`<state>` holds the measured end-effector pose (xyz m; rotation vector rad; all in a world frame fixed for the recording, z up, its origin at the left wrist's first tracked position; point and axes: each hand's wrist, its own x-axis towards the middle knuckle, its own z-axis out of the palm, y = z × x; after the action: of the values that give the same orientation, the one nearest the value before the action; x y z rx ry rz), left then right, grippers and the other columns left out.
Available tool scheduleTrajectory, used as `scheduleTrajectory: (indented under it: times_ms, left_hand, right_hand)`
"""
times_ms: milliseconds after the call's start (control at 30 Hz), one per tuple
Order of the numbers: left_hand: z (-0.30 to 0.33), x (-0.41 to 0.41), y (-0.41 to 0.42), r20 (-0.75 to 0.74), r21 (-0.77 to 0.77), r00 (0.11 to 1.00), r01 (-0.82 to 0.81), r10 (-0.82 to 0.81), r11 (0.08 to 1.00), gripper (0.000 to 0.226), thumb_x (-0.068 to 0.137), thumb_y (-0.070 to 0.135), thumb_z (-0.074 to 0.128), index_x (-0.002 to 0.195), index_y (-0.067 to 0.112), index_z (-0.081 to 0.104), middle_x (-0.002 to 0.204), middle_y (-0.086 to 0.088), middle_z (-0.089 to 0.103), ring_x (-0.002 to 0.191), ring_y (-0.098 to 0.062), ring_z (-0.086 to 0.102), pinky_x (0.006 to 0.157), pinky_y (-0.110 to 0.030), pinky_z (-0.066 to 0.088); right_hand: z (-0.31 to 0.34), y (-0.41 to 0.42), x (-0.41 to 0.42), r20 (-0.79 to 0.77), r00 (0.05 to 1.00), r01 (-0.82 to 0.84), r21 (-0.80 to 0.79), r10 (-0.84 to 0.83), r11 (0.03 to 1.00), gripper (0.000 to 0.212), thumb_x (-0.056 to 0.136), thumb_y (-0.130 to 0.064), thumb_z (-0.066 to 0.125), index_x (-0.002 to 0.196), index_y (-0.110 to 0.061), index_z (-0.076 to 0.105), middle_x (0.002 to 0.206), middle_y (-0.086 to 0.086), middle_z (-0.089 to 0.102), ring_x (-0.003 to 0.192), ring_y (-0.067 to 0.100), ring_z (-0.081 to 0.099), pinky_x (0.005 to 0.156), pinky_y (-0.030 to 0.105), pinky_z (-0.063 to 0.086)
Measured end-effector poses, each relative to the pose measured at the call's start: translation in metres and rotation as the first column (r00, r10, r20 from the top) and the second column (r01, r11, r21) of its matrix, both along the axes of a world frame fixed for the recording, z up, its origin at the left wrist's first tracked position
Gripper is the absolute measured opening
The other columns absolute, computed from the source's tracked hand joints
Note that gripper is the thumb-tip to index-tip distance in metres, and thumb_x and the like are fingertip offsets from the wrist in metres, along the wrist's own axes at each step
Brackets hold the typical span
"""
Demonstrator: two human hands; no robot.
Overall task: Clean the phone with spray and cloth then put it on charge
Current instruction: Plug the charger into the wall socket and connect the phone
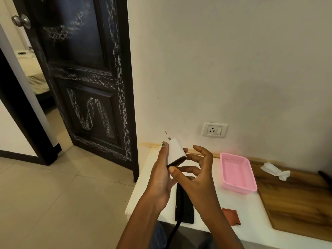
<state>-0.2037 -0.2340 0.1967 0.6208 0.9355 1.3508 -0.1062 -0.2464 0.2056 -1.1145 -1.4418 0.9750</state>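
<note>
On the table [239, 211] the phone [184, 209] is left flat with its cable trailing, while the charger plug [175, 152], prongs raised toward the wall socket [214, 129], is clasped by the left hand [161, 175], the right hand [195, 178] held spread beside it.

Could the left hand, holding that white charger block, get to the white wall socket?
Probably yes: the left hand holds the white charger block just below-left of the white wall socket, with only bare wall between them.
</note>
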Motion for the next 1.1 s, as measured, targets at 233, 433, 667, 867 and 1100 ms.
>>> scheduleTrajectory:
  times_ms: [233,433,667,867,1100]
  left_hand:
    - [-0.003,0.008,0.007,-0.148,0.025,0.989,0.004,0.0,1.0,0.055,0.07,0.063,0.048,0.11,0.026,0.057,0.102,-0.008,0.064,0.093,-0.018,0.065,0.073,-0.024,0.055]
    - [-0.007,0.012,0.026,-0.26,-0.013,0.966,0.004,-0.007,1.0,0.069,0.062,0.071,0.033,0.116,0.03,0.045,0.102,-0.004,0.06,0.093,-0.017,0.061,0.068,-0.022,0.051]
    - [-0.023,0.021,0.048,-0.291,-0.055,0.95,0.101,-0.113,0.993,0.084,0.063,0.074,0.03,0.134,0.03,0.042,0.121,-0.006,0.06,0.108,-0.019,0.06,0.084,-0.029,0.052]
    - [-0.049,0.034,0.065,-0.262,-0.158,0.924,0.242,-0.277,0.957,0.056,0.072,0.073,0.021,0.106,0.044,0.054,0.099,0.015,0.068,0.091,-0.006,0.067,0.096,-0.041,0.048]
    - [-0.077,0.04,0.097,-0.265,-0.31,0.829,0.41,-0.492,0.858,0.041,0.097,0.046,0.035,0.097,0.02,0.067,0.072,0.002,0.076,0.059,-0.014,0.07,0.066,-0.023,0.056]
  right_hand:
    - [-0.001,0.006,0.007,-0.076,0.992,-0.104,-0.116,0.096,0.988,0.07,0.078,-0.013,0.072,0.131,-0.039,0.034,0.127,-0.008,0.05,0.101,0.016,0.065,0.078,0.02,0.056]
    - [-0.01,0.02,0.014,-0.158,0.986,-0.084,-0.157,0.059,0.984,0.067,0.077,-0.01,0.073,0.13,-0.034,0.04,0.131,-0.001,0.054,0.109,0.02,0.061,0.092,0.044,0.052]
    - [-0.029,0.043,0.023,-0.217,0.975,0.002,-0.188,-0.044,0.982,0.063,0.078,-0.008,0.072,0.13,-0.031,0.044,0.128,0.002,0.058,0.11,0.023,0.061,0.092,0.044,0.052]
    - [-0.044,0.082,0.033,-0.29,0.947,0.076,-0.218,-0.139,0.973,0.063,0.076,-0.009,0.074,0.127,-0.036,0.048,0.117,0.0,0.065,0.096,0.017,0.068,0.071,0.03,0.059]
    - [-0.07,0.165,0.052,-0.392,0.884,0.164,-0.252,-0.255,0.954,0.066,0.071,0.001,0.076,0.129,-0.021,0.051,0.113,0.012,0.064,0.092,0.024,0.069,0.078,0.037,0.058]
